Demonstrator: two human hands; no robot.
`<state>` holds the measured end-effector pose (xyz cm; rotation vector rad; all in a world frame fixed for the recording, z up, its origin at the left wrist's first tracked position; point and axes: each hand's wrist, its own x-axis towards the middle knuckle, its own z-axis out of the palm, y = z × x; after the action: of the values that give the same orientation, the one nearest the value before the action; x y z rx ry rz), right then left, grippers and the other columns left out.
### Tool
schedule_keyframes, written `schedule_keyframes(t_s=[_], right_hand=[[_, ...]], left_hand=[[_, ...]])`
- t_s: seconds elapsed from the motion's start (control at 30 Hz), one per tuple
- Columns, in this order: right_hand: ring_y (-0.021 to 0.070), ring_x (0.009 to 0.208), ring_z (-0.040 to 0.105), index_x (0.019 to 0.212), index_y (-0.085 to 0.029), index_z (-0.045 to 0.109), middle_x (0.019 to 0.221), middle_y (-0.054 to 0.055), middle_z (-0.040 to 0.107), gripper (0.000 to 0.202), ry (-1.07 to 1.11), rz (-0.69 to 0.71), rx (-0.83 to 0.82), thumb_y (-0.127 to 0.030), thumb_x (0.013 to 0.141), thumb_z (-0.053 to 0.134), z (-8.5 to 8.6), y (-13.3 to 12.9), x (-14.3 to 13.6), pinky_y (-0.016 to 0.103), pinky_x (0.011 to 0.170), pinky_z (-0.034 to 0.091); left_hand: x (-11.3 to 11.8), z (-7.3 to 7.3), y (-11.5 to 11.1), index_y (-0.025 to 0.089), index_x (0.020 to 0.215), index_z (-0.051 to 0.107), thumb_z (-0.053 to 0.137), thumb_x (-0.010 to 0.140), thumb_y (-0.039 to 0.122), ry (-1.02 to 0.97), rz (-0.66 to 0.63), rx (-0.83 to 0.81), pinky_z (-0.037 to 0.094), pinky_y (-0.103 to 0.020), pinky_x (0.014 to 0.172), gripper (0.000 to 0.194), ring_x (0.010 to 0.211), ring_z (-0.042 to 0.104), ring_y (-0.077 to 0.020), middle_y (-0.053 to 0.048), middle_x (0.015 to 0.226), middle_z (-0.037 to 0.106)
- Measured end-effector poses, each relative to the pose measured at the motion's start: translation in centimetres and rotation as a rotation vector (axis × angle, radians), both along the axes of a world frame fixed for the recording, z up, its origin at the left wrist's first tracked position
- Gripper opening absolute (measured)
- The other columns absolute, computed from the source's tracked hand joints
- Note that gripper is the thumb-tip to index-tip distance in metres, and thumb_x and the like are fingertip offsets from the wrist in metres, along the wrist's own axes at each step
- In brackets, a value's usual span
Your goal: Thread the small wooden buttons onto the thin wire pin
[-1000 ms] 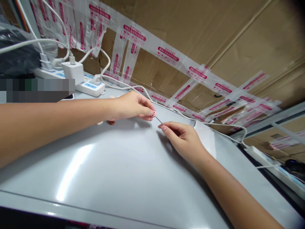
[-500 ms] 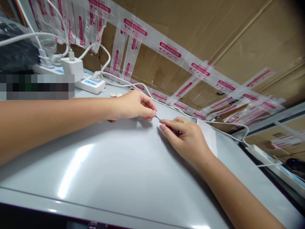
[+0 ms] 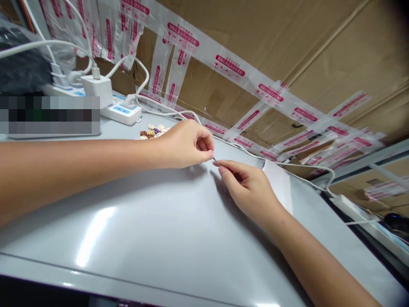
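Observation:
My left hand (image 3: pixel 188 145) is closed in a pinch above the table (image 3: pixel 159 230), and what its fingertips hold is too small to make out. A short length of a thin dark strand (image 3: pixel 216 161) spans the small gap between both hands' fingertips; I cannot tell if it is a cord or a stiff wire. My right hand (image 3: pixel 252 183) pinches that strand between thumb and forefinger, its other fingers curled. Behind my left wrist lies a small pile of button-like beads (image 3: pixel 151 132) in cream, brown, yellow and purple, partly hidden by the hand.
A white sheet of paper (image 3: pixel 278 181) lies beyond my right hand. A power strip (image 3: pixel 123 111) with a white adapter (image 3: pixel 98 91) stands back left. White cables (image 3: pixel 238 147) run along the taped cardboard (image 3: pixel 249 30) behind. A blurred-out device (image 3: pixel 51 128) sits far left.
My left hand has moved slightly right, closer to my right hand, so less of the strand shows. More of the bead pile is now visible behind the left wrist.

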<state>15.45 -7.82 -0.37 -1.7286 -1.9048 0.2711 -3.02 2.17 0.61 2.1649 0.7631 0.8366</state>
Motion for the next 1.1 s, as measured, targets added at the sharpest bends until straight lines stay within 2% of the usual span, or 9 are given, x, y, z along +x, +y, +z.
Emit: schedule_keyframes(t_s=[0.17,0.3,0.47,0.67,0.83,1.1], right_hand=[[0.0206,0.072,0.067,0.119,-0.023,0.077,0.078,0.004,0.076,0.036,0.027,0.02,-0.019,-0.03,0.093,0.053,0.02,-0.17,-0.09,0.032,0.067,0.048],[0.0202,0.08,0.069,0.116,-0.026,0.078,0.091,0.004,0.078,0.035,-0.005,0.066,0.032,-0.024,0.092,0.052,0.01,-0.17,-0.11,0.032,0.071,0.049],[0.0219,0.087,0.07,0.114,-0.024,0.078,0.103,0.006,0.078,0.034,-0.027,0.056,0.057,-0.025,0.09,0.054,-0.22,-0.11,-0.01,0.031,0.069,0.049],[0.0195,0.076,0.067,0.114,-0.023,0.078,0.1,0.006,0.079,0.033,0.069,0.004,0.008,-0.029,0.09,0.055,-0.4,-0.06,-0.29,0.032,0.068,0.049],[0.0141,0.055,0.054,0.12,-0.023,0.074,0.074,0.001,0.071,0.037,0.129,-0.051,-0.032,-0.034,0.09,0.056,-0.4,-0.06,-0.7,0.03,0.058,0.044],[0.0126,0.052,0.049,0.121,-0.023,0.072,0.072,0.001,0.066,0.039,0.211,-0.079,-0.096,-0.037,0.088,0.058,-0.23,0.01,-0.71,0.029,0.052,0.04]], left_hand=[[-0.04,-0.15,-0.29,0.018,0.081,0.075,0.069,0.074,0.021,0.023,-0.012,0.009,0.05,-0.025,0.062,0.01,0.072,0.07,-0.0153,0.0,0.077,0.076],[0.0,-0.53,-0.48,0.019,0.082,0.074,0.065,0.076,0.02,0.029,-0.022,0.076,0.049,-0.025,0.061,0.011,0.072,0.07,-0.0152,0.0,0.078,0.076],[0.07,-0.85,-0.49,0.019,0.082,0.073,0.062,0.077,0.019,0.03,-0.054,0.168,0.047,-0.025,0.062,0.013,0.071,0.068,-0.0144,0.001,0.077,0.075],[0.07,-0.71,-0.49,0.02,0.083,0.074,0.059,0.079,0.019,0.044,-0.069,0.258,0.046,-0.026,0.065,0.015,0.077,0.068,-0.0152,0.001,0.081,0.076],[0.11,-0.5,-0.78,0.019,0.083,0.074,0.059,0.081,0.019,0.054,-0.021,0.268,0.046,-0.026,0.066,0.015,0.076,0.068,-0.0153,0.001,0.079,0.075],[0.28,-0.45,-0.97,0.019,0.082,0.073,0.062,0.077,0.018,0.029,-0.002,0.152,0.046,-0.025,0.063,0.012,0.07,0.067,-0.0144,0.001,0.075,0.074]])
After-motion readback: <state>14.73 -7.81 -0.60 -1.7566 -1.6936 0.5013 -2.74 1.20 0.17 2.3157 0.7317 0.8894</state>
